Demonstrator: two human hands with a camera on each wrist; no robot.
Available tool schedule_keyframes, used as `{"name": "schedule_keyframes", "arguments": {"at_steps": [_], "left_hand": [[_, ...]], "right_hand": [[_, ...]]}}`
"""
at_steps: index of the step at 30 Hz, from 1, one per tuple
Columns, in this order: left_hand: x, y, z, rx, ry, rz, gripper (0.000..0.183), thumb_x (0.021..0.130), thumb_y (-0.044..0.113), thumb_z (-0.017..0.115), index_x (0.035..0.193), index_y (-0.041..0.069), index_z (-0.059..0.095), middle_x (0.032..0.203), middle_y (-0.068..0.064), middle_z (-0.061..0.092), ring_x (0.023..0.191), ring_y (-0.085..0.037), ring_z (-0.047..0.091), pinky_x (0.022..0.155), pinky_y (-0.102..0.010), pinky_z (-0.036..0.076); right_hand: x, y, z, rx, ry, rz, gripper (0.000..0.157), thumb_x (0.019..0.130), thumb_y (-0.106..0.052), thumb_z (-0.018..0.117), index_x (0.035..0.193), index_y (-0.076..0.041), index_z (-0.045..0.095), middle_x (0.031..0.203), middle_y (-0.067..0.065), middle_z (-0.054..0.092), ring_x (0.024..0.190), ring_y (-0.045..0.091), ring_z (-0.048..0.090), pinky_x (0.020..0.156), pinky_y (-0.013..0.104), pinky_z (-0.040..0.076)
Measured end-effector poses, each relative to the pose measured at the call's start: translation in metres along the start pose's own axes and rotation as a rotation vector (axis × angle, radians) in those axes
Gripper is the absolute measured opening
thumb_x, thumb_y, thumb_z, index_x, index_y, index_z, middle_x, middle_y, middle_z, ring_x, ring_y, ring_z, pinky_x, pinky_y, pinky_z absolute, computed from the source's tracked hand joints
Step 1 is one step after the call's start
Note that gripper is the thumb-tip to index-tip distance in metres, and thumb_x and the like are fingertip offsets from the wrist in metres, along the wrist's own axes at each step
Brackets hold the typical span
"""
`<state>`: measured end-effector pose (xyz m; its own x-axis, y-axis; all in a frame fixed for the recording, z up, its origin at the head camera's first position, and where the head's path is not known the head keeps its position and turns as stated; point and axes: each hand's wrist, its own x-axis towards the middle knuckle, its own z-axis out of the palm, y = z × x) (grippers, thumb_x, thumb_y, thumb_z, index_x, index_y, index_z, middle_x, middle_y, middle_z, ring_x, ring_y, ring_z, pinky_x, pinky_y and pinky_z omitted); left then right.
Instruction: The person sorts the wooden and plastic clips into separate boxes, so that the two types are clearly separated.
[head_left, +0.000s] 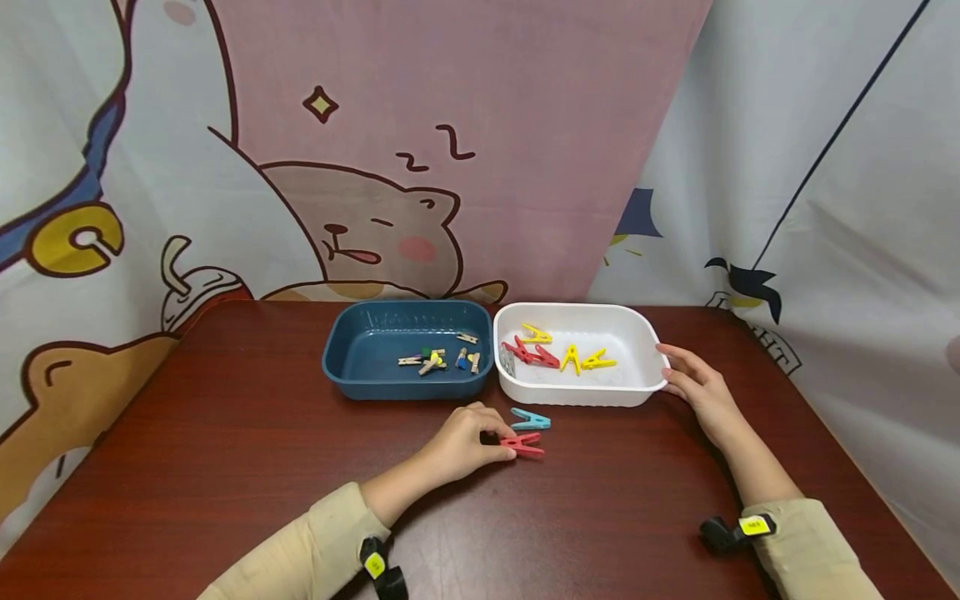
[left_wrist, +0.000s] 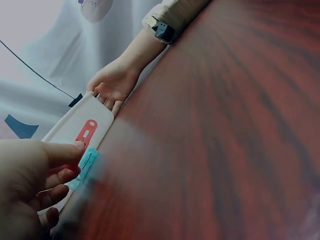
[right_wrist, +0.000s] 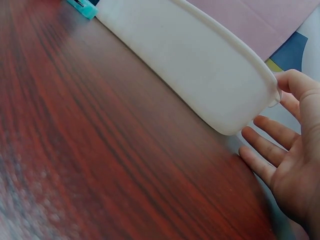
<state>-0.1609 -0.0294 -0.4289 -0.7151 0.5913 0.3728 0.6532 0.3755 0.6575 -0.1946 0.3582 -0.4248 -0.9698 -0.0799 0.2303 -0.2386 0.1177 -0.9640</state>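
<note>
Between thumb and forefinger my left hand [head_left: 463, 442] pinches a red clothespin [head_left: 529, 447], low over the table in front of the white tray [head_left: 581, 397]. A light blue clothespin [head_left: 534, 421] lies just beyond it, near the tray's front wall. At the tray's right end, my right hand [head_left: 703, 398] holds the rim; in the right wrist view its other fingers [right_wrist: 265, 145] spread loosely below. Inside the white tray are yellow clothespins [head_left: 597, 360], red clothespins [head_left: 546, 357] and a pale grey one [head_left: 507, 360] at the left wall.
A dark blue tray [head_left: 367, 388] stands against the white tray's left side. Small wooden clothespins [head_left: 433, 362], some with coloured parts, lie inside it. Both trays stand near the back of the brown table [head_left: 225, 433], before a printed cloth [head_left: 525, 167].
</note>
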Motion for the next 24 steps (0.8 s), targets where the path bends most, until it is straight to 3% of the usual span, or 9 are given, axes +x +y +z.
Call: {"name": "schedule_keyframes", "arguments": {"at_steps": [11,19,24], "left_hand": [[0.007,0.018,-0.01,-0.054,0.017,-0.027,0.017,0.075,0.015,0.083,0.091,0.013,0.078,0.082,0.012,0.067,0.08,-0.009,0.053,0.069,-0.028,0.043],[0.02,0.032,-0.019,-0.064,0.063,-0.03,0.019,0.075,0.012,0.083,0.093,0.011,0.077,0.084,0.008,0.069,0.078,-0.012,0.054,0.066,-0.025,0.043],[0.027,0.04,-0.026,-0.085,0.094,-0.032,0.019,0.075,0.01,0.082,0.093,0.01,0.077,0.088,0.006,0.071,0.081,-0.013,0.055,0.068,-0.029,0.044]], "right_hand": [[0.0,0.001,0.0,-0.003,0.009,0.009,0.041,0.096,-0.009,0.058,0.135,-0.001,0.05,0.119,-0.008,0.057,0.104,0.003,0.056,0.079,0.018,0.05],[0.0,0.0,0.0,-0.018,0.008,0.014,0.042,0.096,-0.009,0.057,0.136,0.0,0.048,0.12,-0.007,0.056,0.105,0.004,0.056,0.079,0.018,0.05],[0.0,-0.001,0.0,-0.011,0.004,0.012,0.041,0.097,-0.009,0.057,0.136,-0.001,0.049,0.12,-0.007,0.057,0.105,0.004,0.055,0.079,0.018,0.049]]}}
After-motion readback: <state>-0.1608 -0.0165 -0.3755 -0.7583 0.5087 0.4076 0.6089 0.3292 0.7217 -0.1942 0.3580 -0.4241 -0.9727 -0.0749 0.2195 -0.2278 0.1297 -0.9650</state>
